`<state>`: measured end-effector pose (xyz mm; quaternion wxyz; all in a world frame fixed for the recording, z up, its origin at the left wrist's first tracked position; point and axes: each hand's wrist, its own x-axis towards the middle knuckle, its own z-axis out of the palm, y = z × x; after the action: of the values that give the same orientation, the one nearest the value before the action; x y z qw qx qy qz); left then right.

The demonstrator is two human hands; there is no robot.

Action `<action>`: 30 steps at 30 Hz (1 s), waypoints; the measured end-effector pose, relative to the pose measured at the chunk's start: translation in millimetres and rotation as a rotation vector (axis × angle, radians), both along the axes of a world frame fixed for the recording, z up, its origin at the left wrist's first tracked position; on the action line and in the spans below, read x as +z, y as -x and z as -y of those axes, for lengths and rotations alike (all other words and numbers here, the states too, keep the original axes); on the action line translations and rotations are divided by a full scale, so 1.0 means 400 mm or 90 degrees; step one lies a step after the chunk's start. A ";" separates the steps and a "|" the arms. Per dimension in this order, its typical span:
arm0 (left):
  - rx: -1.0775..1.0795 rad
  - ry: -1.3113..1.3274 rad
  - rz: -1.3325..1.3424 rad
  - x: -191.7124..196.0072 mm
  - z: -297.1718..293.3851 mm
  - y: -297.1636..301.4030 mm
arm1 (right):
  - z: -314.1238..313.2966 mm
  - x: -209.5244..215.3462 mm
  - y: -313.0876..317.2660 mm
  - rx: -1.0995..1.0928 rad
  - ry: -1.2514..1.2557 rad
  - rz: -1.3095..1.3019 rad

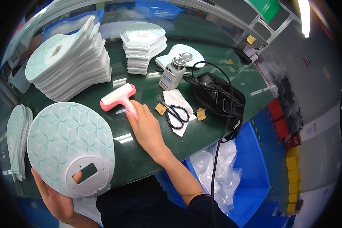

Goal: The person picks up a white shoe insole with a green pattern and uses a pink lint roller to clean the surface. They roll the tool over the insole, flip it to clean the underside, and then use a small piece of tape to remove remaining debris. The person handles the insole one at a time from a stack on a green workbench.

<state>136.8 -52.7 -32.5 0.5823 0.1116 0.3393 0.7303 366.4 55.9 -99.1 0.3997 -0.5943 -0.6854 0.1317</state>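
Note:
My left hand [59, 201] grips a round white plastic panel [68, 140] with a teal leaf pattern and a grey base with a rectangular cut-out; a fingertip shows through the cut-out. My right hand [146, 127] is closed around the pink handle of a lint roller [117, 97], whose white roll lies on the dark green table [140, 159]. The panel is held upright at the table's near left edge, apart from the roller.
A tall leaning stack of similar panels [70, 62] stands at back left, a smaller stack [144, 45] behind the roller, and more panels [17, 136] at far left. Right of my hand lie scissors [176, 114] on white paper, a pump bottle [173, 74], a black bag [216, 98] with a cable. Blue bin [250, 167] below.

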 end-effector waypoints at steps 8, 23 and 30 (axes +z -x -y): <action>-0.034 -0.040 0.053 -0.004 -0.007 0.010 | -0.021 -0.067 -0.015 0.033 -0.043 0.108; -0.255 -0.170 -0.001 0.018 -0.016 -0.004 | 0.187 0.083 0.062 0.426 0.297 -0.868; -0.410 -0.237 -0.269 0.021 0.018 0.007 | 0.212 0.104 0.066 0.540 0.169 -1.073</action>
<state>134.2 -60.1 -24.1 0.6680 0.4623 0.2616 0.5211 339.8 -28.9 -57.4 0.6104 -0.0459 -0.3095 0.7277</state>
